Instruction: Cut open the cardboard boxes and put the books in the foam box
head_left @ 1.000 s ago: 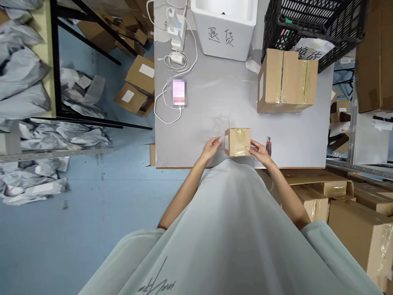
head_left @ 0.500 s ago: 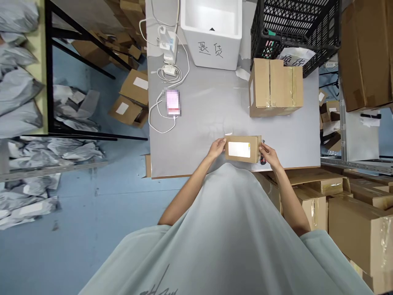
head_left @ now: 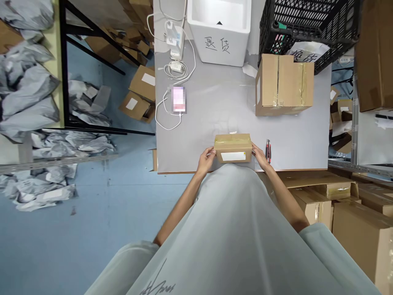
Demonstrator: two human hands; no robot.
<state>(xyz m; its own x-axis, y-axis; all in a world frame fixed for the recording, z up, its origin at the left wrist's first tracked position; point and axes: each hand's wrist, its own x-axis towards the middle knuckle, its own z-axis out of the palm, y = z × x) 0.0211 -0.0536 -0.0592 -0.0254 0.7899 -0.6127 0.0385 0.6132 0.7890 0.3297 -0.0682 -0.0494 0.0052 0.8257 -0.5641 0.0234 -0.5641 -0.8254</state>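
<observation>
A small brown cardboard box (head_left: 232, 147) is held between my two hands at the front edge of the grey table (head_left: 211, 106). Clear tape runs along its upper face, and a white label (head_left: 233, 156) is on the side facing me. My left hand (head_left: 206, 159) grips the box's left end, thumb and fingers closed on it. At the opposite end, my right hand (head_left: 259, 155) has its fingers closed on the box. Just right of that hand, a red and black box cutter (head_left: 268, 151) lies on the tabletop.
Two taped cardboard boxes (head_left: 284, 86) stand at the right, before a black plastic crate (head_left: 307, 32). At the back is a white foam bin (head_left: 224, 45). A phone (head_left: 179, 99) with a blurred screen lies left, beside a power strip (head_left: 177, 43) and white cables.
The box has moved a little left and tipped so its taped face shows, with the label now lower. The box cutter, partly hidden before, is now in full view.
</observation>
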